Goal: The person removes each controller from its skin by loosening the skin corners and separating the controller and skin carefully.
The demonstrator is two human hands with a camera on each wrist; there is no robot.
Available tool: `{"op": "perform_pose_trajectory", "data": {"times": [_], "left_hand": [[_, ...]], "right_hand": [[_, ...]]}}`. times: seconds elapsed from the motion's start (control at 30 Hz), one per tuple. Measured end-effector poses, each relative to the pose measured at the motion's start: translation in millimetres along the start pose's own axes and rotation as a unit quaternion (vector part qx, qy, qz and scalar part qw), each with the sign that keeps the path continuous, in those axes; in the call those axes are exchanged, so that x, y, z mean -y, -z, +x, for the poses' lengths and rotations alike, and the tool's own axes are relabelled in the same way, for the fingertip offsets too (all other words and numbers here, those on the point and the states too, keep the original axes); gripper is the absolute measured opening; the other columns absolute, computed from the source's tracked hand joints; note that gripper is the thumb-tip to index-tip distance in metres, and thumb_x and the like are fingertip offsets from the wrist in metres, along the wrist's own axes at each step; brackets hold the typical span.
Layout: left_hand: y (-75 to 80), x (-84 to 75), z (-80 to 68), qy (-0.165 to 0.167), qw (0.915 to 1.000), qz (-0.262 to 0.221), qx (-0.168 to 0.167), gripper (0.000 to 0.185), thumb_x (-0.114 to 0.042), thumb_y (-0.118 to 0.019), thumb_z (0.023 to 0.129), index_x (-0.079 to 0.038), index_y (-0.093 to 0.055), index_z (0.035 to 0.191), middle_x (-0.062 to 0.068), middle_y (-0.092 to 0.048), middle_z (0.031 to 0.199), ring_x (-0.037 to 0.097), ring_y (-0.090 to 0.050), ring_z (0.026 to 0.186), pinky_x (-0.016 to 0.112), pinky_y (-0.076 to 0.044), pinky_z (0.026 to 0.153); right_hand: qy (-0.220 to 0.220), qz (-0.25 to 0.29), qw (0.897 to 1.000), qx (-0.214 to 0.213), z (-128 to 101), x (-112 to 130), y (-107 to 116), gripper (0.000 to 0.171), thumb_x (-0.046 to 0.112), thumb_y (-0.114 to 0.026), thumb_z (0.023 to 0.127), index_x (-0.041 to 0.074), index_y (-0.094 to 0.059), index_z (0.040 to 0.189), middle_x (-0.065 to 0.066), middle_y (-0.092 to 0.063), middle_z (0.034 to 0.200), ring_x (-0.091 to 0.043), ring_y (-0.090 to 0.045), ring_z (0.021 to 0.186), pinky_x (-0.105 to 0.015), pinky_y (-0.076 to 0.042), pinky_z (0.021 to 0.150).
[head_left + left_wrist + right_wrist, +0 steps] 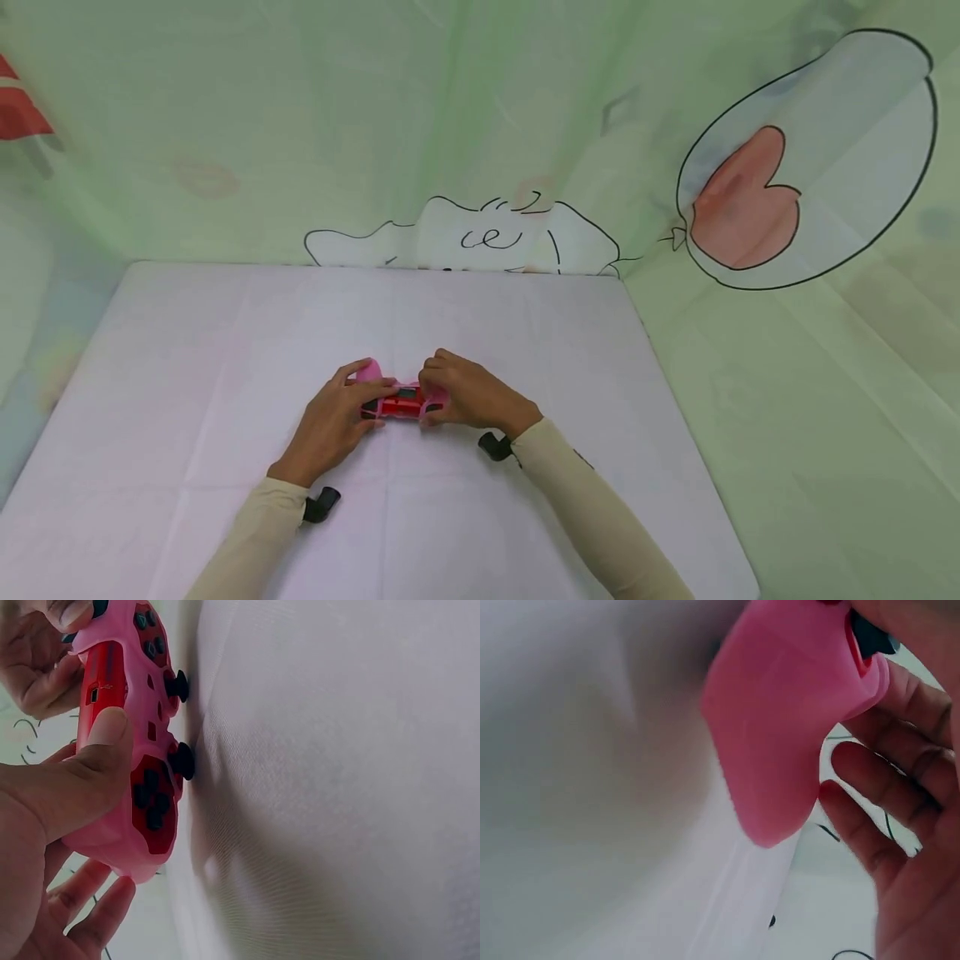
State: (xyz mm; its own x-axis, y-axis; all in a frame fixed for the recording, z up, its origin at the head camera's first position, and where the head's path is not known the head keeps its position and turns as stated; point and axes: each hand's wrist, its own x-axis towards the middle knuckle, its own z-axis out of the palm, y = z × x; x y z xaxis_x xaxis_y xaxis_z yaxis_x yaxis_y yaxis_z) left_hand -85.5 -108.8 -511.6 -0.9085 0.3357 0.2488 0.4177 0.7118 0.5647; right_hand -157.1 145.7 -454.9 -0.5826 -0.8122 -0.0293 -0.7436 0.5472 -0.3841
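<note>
A red game controller point(402, 404) in a pink silicone sleeve point(124, 840) stands on the white tablecloth point(225, 350), held between both hands. My left hand point(339, 417) grips its left grip, thumb point(90, 761) pressed on the red top edge, and the black sticks point(180, 759) touch the cloth. My right hand point(465, 392) curls round the right grip, whose pink end point(780, 735) fills the right wrist view with my fingers point(870, 802) behind it.
The white-covered table point(615, 467) ends at a pale green printed curtain point(480, 125) behind and to the right. Black wrist camera mounts point(321, 505) sit under both cream sleeves point(585, 508).
</note>
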Motion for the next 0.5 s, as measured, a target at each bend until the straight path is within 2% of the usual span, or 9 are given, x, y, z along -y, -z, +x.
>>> {"op": "perform_pose_trajectory", "data": {"times": [0.17, 0.3, 0.4, 0.5], "left_hand": [[0.9, 0.3, -0.1, -0.006, 1.0, -0.003, -0.002, 0.059, -0.01, -0.093, 0.08, -0.02, -0.074, 0.135, -0.004, -0.074, 0.136, 0.029, -0.044, 0.152, 0.052, -0.055, 0.109], [0.8, -0.2, 0.5, -0.004, 1.0, -0.002, -0.003, 0.06, -0.009, -0.094, 0.079, -0.021, -0.074, 0.135, -0.004, -0.074, 0.134, 0.03, -0.046, 0.151, 0.052, -0.056, 0.107], [1.1, -0.7, 0.9, -0.005, 1.0, -0.003, -0.002, 0.061, -0.009, -0.094, 0.079, -0.021, -0.073, 0.136, -0.003, -0.073, 0.135, 0.031, -0.046, 0.151, 0.052, -0.056, 0.106], [1.4, -0.8, 1.0, -0.01, 0.9999, -0.001, -0.009, 0.062, -0.009, -0.094, 0.078, -0.021, -0.073, 0.135, -0.001, -0.073, 0.136, 0.031, -0.047, 0.15, 0.052, -0.057, 0.104]], "right_hand": [[0.016, 0.036, 0.998, 0.058, 9.5, -3.1, 3.2, 0.037, 0.032, -0.09, 0.087, 0.016, -0.057, 0.091, 0.003, -0.052, 0.09, -0.011, -0.046, 0.092, -0.032, -0.036, 0.086], [0.008, 0.05, 0.993, 0.102, 13.5, -3.9, 4.3, 0.038, 0.031, -0.087, 0.09, 0.017, -0.052, 0.091, 0.005, -0.048, 0.087, -0.011, -0.046, 0.09, -0.034, -0.031, 0.088], [-0.007, 0.062, 0.991, 0.116, 14.0, -3.9, 4.3, 0.036, 0.031, -0.085, 0.092, 0.018, -0.051, 0.09, 0.006, -0.048, 0.086, -0.011, -0.048, 0.089, -0.033, -0.031, 0.088], [-0.01, 0.069, 0.991, 0.112, 13.2, -3.9, 3.7, 0.033, 0.03, -0.084, 0.093, 0.019, -0.053, 0.089, 0.007, -0.051, 0.086, -0.01, -0.05, 0.089, -0.032, -0.031, 0.088]]}}
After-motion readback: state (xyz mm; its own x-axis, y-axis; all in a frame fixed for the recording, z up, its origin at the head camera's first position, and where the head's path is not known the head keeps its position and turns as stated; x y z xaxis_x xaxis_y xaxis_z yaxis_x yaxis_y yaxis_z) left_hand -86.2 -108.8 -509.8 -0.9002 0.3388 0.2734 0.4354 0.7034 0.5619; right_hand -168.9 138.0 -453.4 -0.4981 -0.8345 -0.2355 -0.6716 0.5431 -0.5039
